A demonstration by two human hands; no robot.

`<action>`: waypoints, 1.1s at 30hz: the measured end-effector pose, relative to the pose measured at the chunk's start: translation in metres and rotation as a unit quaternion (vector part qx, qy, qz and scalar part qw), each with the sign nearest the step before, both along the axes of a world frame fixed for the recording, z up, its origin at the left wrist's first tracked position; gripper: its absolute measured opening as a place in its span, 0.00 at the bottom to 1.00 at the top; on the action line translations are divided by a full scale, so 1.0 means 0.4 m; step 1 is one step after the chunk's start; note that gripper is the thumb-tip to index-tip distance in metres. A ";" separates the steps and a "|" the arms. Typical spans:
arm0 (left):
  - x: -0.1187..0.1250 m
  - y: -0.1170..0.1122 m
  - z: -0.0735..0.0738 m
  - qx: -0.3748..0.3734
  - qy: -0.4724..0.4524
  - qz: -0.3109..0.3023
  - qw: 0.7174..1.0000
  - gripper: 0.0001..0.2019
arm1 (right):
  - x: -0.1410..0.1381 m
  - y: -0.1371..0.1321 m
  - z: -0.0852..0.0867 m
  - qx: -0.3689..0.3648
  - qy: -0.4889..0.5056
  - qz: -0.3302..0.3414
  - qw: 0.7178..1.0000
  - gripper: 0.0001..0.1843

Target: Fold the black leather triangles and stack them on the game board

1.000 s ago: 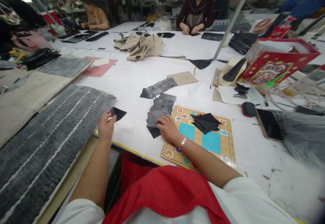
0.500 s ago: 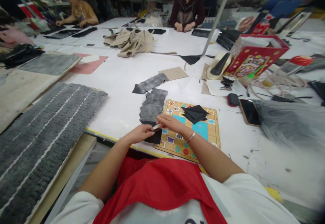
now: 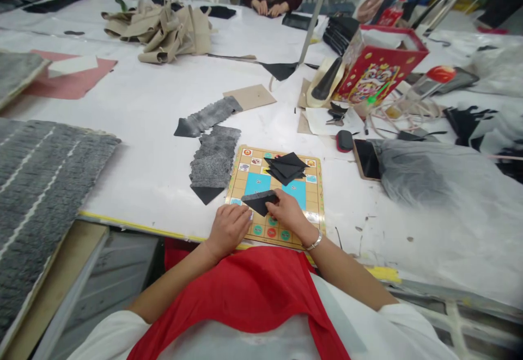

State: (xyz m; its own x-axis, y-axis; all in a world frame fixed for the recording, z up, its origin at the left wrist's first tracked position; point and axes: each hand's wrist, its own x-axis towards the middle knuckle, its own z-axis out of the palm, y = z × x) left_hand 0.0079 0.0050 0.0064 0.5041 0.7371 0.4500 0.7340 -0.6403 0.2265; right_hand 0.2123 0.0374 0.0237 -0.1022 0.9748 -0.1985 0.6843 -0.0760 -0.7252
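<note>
My right hand [image 3: 288, 213] pinches a black triangular piece of material [image 3: 261, 203] with a grey upper edge, above a printed game board [image 3: 314, 194]. Fingers down, my left hand [image 3: 229, 230] rests at the board's left edge, beside that piece and holding nothing that I can see. A small pile of black pointed pieces [image 3: 288, 168] lies on the upper part of the board. Left of the board is an overlapping row of grey pieces [image 3: 212, 161] with a black point at its near end. A second, shorter grey row [image 3: 210, 116] lies behind it.
Thick grey striped material [image 3: 44, 169] covers the left side. A tan card [image 3: 253, 97] and a beige cloth heap [image 3: 163, 30] lie farther back. To the right are a red box [image 3: 379, 66], a phone [image 3: 366, 158] and a grey plastic bag [image 3: 425, 185]. Another person's hands [image 3: 267, 8] are across the table.
My hands have separated. The right one now holds the triangular piece over the board, while the left has come down to the board's edge. My view has tilted down and turned right.
</note>
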 end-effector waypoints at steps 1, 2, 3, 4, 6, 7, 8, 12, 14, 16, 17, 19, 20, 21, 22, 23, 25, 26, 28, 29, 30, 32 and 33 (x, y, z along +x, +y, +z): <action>0.007 -0.009 -0.006 0.000 0.026 -0.008 1.000 0.12 | 0.006 -0.003 0.002 0.004 -0.006 -0.002 1.000 0.08; 0.013 -0.012 -0.009 -0.003 0.048 -0.013 0.999 0.14 | 0.015 -0.006 0.006 0.001 -0.010 0.005 1.000 0.10; 0.016 -0.012 -0.010 -0.007 0.065 -0.015 0.998 0.15 | 0.025 -0.006 0.013 -0.010 -0.012 0.021 1.000 0.12; 0.017 -0.008 -0.010 -0.011 0.078 -0.018 0.997 0.16 | 0.037 -0.003 0.021 -0.024 -0.015 0.044 0.999 0.13; 0.013 0.004 -0.006 -0.025 0.092 -0.031 0.995 0.17 | 0.060 0.010 0.039 -0.036 -0.036 0.084 0.995 0.14; 0.009 0.010 -0.003 -0.033 0.096 -0.039 0.994 0.17 | 0.067 0.020 0.047 -0.025 -0.056 0.091 0.994 0.16; 0.003 0.016 0.000 -0.040 0.100 -0.048 0.993 0.17 | 0.068 0.032 0.054 -0.005 -0.083 0.095 0.992 0.17; -0.014 0.029 0.007 -0.060 0.110 -0.078 0.989 0.17 | 0.017 0.071 0.066 0.083 -0.204 0.143 0.965 0.16; -0.018 0.033 0.008 -0.065 0.111 -0.079 0.989 0.16 | -0.025 0.078 0.066 0.101 -0.258 0.183 0.943 0.15; -0.018 0.035 0.009 -0.071 0.113 -0.072 0.988 0.16 | -0.057 0.079 0.065 0.098 -0.289 0.204 0.930 0.12; -0.017 0.035 0.010 -0.073 0.115 -0.067 0.988 0.16 | -0.066 0.078 0.064 0.092 -0.295 0.208 0.928 0.11; -0.016 0.036 0.010 -0.076 0.121 -0.062 0.988 0.16 | -0.070 0.077 0.061 0.085 -0.291 0.208 0.930 0.09; -0.016 0.037 0.010 -0.075 0.123 -0.062 0.988 0.16 | -0.067 0.076 0.058 0.086 -0.283 0.205 0.933 0.09; -0.015 0.037 0.010 -0.072 0.125 -0.062 0.988 0.16 | -0.061 0.075 0.055 0.092 -0.273 0.200 0.937 0.09; -0.015 0.038 0.010 -0.070 0.125 -0.062 0.988 0.16 | -0.054 0.073 0.050 0.099 -0.258 0.195 0.941 0.10; -0.015 0.039 0.009 -0.068 0.125 -0.062 0.988 0.16 | -0.047 0.070 0.045 0.107 -0.239 0.190 0.946 0.11; -0.016 0.041 0.008 -0.069 0.123 -0.064 0.988 0.16 | -0.035 0.063 0.031 0.124 -0.202 0.185 0.954 0.12; -0.016 0.041 0.008 -0.072 0.122 -0.065 0.988 0.16 | -0.030 0.059 0.024 0.133 -0.187 0.188 0.955 0.12; -0.017 0.042 0.008 -0.080 0.118 -0.067 0.988 0.16 | -0.022 0.051 0.007 0.156 -0.169 0.203 0.952 0.11; -0.017 0.042 0.007 -0.083 0.114 -0.065 0.988 0.16 | -0.020 0.047 -0.001 0.171 -0.166 0.210 0.948 0.11; -0.018 0.042 0.006 -0.087 0.108 -0.063 0.988 0.17 | -0.018 0.043 -0.009 0.188 -0.163 0.215 0.944 0.12; -0.020 0.042 0.004 -0.098 0.086 -0.058 0.990 0.18 | -0.015 0.036 -0.024 0.222 -0.163 0.219 0.936 0.13; -0.021 0.042 0.002 -0.106 0.069 -0.055 0.990 0.18 | -0.014 0.033 -0.030 0.236 -0.163 0.220 0.932 0.14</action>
